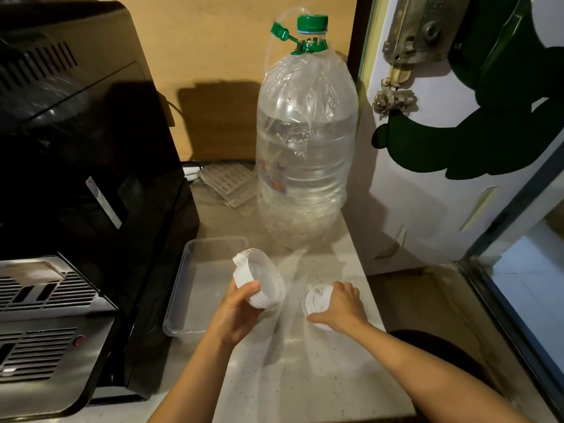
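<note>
My left hand (238, 312) grips a stack of white plastic cup lids (261, 280), tilted on its side above the counter. My right hand (341, 306) rests over a second pile of white lids (314, 302) on the counter, fingers curled round its edge. A clear rectangular plastic tray (186, 300) lies just left of my left hand.
A large water bottle (305, 154) with a green cap stands at the back of the pale counter (299, 370). A black and steel coffee machine (76, 184) fills the left side. A white door (457, 132) with a metal latch is on the right.
</note>
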A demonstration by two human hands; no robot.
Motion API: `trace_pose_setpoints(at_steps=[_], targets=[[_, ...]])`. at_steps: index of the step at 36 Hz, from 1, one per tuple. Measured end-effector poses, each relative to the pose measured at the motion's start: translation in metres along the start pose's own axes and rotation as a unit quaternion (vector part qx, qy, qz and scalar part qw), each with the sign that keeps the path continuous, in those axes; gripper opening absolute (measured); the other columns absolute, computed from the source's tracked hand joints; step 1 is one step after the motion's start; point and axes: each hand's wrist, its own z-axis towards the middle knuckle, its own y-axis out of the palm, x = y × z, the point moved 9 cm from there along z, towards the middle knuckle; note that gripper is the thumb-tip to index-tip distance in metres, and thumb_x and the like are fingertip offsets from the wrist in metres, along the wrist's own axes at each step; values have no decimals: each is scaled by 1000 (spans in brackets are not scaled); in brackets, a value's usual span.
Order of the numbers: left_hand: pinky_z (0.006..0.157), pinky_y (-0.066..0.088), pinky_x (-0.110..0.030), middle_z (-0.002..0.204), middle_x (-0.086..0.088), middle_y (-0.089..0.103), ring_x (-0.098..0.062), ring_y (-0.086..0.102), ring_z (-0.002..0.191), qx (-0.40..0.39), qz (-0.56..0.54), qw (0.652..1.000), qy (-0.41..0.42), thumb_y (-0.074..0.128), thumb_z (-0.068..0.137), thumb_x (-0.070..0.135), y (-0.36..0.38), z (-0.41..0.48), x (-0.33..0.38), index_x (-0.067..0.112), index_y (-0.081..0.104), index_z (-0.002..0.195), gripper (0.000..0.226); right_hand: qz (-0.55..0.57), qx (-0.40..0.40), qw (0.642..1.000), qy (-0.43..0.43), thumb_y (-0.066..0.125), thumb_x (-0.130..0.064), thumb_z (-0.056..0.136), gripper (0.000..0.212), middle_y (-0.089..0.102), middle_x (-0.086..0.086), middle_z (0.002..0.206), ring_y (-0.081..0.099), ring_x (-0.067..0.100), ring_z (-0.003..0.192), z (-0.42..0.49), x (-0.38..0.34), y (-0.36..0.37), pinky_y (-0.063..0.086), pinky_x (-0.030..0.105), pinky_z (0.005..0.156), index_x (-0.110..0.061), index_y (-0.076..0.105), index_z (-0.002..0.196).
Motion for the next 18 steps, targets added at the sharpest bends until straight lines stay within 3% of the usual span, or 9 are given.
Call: trace_pose_setpoints(at_steps=[6, 9, 13, 16, 18], targets=[[59, 56, -27, 100, -5, 53, -22, 54, 88, -2, -6, 1000, 0, 89, 15, 41, -1, 1, 2, 28, 48, 108, 102, 211, -49, 975, -39, 78, -46, 60, 86, 44, 6, 131, 46, 23, 118, -2, -31, -18, 45, 33, 91, -14, 39, 130], [63, 57, -29, 103, -7, 54, -23, 55, 91, 7, -16, 1000, -1, 89, 19, 41, -5, 4, 1, 24, 47, 115, 107, 326, -102, 937, -73, 76, -37, 66, 67, 55, -1, 118, 55, 15, 103, -11, -56, -32, 47, 27, 83, -18, 46, 122], [63, 58, -30, 105, -10, 54, -24, 55, 92, 32, -36, 999, -4, 90, 20, 40, -14, 9, 0, 17, 41, 127, 120, 414, -153, 888, -126, 71, -29, 74, 52, 59, -4, 111, 58, 10, 99, -21, -85, -53, 48, 24, 84, -16, 50, 120], [62, 58, -32, 106, -9, 52, -25, 53, 95, 49, -58, 997, -8, 90, 18, 38, -20, 13, 0, 16, 37, 131, 127, 492, -215, 830, -151, 65, -23, 80, 37, 61, -4, 94, 59, 8, 85, -29, -102, -63, 47, 23, 77, -12, 55, 114], [61, 58, -32, 106, -10, 51, -26, 51, 95, 55, -72, 996, -13, 90, 17, 37, -22, 15, 1, 16, 36, 132, 129, 537, -256, 787, -165, 73, -32, 69, 43, 60, -3, 84, 58, 8, 76, -34, -113, -68, 47, 21, 68, -13, 58, 104]])
